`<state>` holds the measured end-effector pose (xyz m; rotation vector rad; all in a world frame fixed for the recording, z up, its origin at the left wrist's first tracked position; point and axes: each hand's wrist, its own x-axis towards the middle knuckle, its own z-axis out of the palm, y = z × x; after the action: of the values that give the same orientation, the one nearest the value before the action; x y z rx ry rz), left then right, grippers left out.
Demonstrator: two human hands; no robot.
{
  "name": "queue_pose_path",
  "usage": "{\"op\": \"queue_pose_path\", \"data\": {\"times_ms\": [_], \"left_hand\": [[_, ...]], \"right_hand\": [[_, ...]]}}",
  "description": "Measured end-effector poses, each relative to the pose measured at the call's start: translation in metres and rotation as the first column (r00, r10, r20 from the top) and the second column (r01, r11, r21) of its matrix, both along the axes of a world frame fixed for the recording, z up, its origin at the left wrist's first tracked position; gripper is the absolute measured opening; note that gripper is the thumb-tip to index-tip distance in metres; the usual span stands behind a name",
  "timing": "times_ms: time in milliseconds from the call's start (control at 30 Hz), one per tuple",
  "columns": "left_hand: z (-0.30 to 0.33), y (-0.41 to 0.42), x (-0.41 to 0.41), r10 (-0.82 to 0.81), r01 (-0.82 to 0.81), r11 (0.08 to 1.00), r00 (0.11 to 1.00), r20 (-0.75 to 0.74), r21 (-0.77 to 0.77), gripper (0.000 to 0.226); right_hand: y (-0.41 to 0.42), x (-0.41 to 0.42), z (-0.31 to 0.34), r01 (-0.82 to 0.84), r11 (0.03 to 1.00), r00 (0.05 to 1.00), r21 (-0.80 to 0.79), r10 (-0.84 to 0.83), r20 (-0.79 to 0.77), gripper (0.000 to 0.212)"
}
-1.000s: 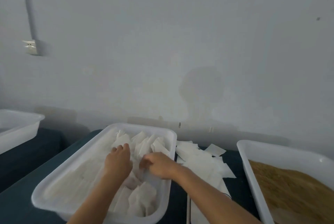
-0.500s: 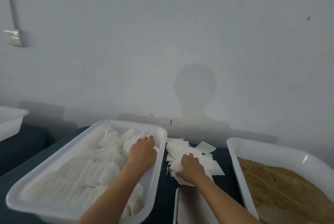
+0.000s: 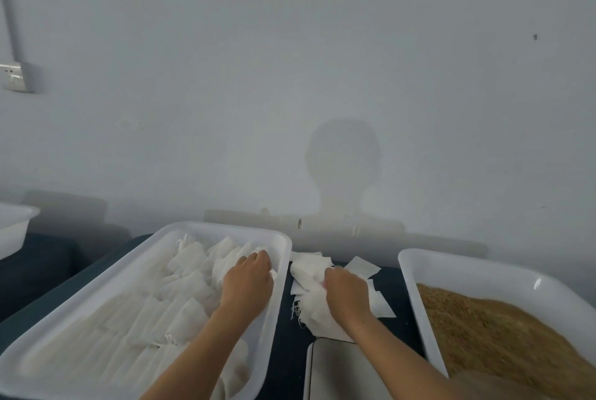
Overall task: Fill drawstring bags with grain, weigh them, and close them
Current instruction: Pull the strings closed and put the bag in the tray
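Drawstring bags [image 3: 309, 290], flat, white and empty, lie in a loose pile on the dark table between the two white tubs, and the right hand [image 3: 346, 293], which a second ago was in the left tub [image 3: 96, 290], now grips a bunch of them there. The left hand [image 3: 248, 280] stays in that tub, fingers curled down onto the bags stacked inside. Filling from the grain tub [image 3: 451, 267] looks about to begin.

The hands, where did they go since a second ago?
The right hand left the bag tray and moved right, onto the loose pile of bags on the table, where it now grips some. The left hand slid to the tray's right side and rests on the bags there. The grain tray stayed where it was.
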<state>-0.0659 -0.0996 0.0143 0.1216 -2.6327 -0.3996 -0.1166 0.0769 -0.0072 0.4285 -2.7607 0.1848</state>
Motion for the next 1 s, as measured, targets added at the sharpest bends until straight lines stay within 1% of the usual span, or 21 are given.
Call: {"op": "queue_pose_path", "data": {"times_ms": [67,100,167,233,300,367,400,467,533,600,667,733,767,800,867,933,1000], "left_hand": [[0.007,0.011,0.001,-0.068,0.070,0.997,0.996,-0.063,0.026,0.013],[0.011,0.020,0.002,-0.117,0.122,0.991,0.990,-0.079,0.059,0.013],[0.020,0.042,0.002,-0.220,0.230,0.957,0.973,-0.075,0.177,0.013],[0.027,0.073,-0.001,-0.323,0.325,0.897,0.945,-0.058,0.301,0.017],[0.032,0.109,-0.002,-0.433,0.414,0.796,0.899,-0.062,0.441,0.025],[0.035,0.146,-0.001,-0.540,0.471,0.658,0.839,-0.068,0.588,0.031],[0.036,0.164,0.001,-0.592,0.492,0.595,0.803,-0.067,0.636,0.032],[0.034,0.198,0.004,-0.686,0.538,0.498,0.725,-0.071,0.680,0.027],[0.030,0.227,0.008,-0.737,0.547,0.404,0.669,-0.093,0.733,0.019],[0.024,0.252,0.012,-0.757,0.510,0.327,0.645,-0.102,0.795,0.015],[0.015,0.272,0.018,-0.774,0.423,0.221,0.625,-0.106,0.879,0.014],[0.008,0.288,0.022,-0.787,0.300,0.091,0.606,-0.116,0.950,0.022],[0.006,0.292,0.023,-0.795,0.260,0.061,0.596,-0.110,0.964,0.026],[0.004,0.296,0.023,-0.809,0.245,0.054,0.580,-0.102,0.968,0.028],[0.002,0.299,0.021,-0.828,0.267,0.077,0.554,-0.087,0.961,0.028],[0.001,0.298,0.017,-0.812,0.282,0.104,0.577,-0.083,0.954,0.029],[-0.001,0.296,0.014,-0.789,0.238,0.098,0.611,-0.070,0.966,0.035]], "right_hand": [[0.020,0.005,0.022,-0.043,0.989,0.996,-0.140,0.031,-0.086,0.026],[0.034,0.008,0.032,-0.070,0.974,0.994,-0.215,0.049,-0.103,0.024],[0.066,0.015,0.053,-0.120,0.936,0.992,-0.330,0.100,-0.077,0.025],[0.099,0.023,0.070,-0.154,0.890,0.986,-0.429,0.165,-0.011,0.026],[0.133,0.033,0.080,-0.174,0.830,0.974,-0.530,0.225,0.032,0.028],[0.163,0.044,0.083,-0.174,0.799,0.965,-0.575,0.255,0.062,0.030],[0.177,0.049,0.082,-0.172,0.787,0.961,-0.592,0.266,0.074,0.031],[0.200,0.059,0.075,-0.145,0.763,0.958,-0.630,0.268,0.105,0.029],[0.218,0.067,0.067,-0.109,0.733,0.956,-0.672,0.262,0.131,0.028],[0.233,0.075,0.057,-0.079,0.720,0.958,-0.690,0.246,0.148,0.026],[0.246,0.081,0.046,-0.032,0.730,0.967,-0.683,0.195,0.163,0.026],[0.255,0.081,0.034,-0.001,0.716,0.978,-0.698,0.146,0.149,0.024],[0.257,0.080,0.027,0.012,0.693,0.981,-0.720,0.131,0.142,0.022],[0.259,0.077,0.022,0.020,0.662,0.983,-0.749,0.126,0.137,0.020],[0.261,0.075,0.017,0.029,0.633,0.983,-0.774,0.123,0.137,0.017],[0.261,0.072,0.014,0.041,0.641,0.980,-0.767,0.124,0.156,0.021],[0.261,0.071,0.009,0.068,0.695,0.976,-0.715,0.101,0.191,0.028]]}}
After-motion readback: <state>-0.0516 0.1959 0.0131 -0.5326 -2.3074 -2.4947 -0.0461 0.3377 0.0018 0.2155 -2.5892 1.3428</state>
